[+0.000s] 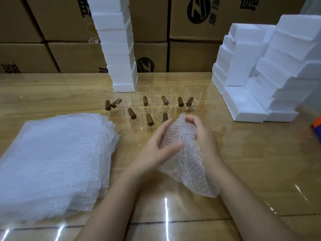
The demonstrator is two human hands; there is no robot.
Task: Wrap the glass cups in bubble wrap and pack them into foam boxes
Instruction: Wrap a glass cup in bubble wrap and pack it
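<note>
Fingers (192, 119), left hand (154, 150) and right hand (205, 136), clasping bubble wrap (191, 164)

Head-worn wide view, forward and down, close over table (251, 153).

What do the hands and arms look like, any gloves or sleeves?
Left hand and right hand are ungloved, with no ring, watch or bracelet visible. Both forearms are bare down to the frame's edge; no sleeve shows.
</note>
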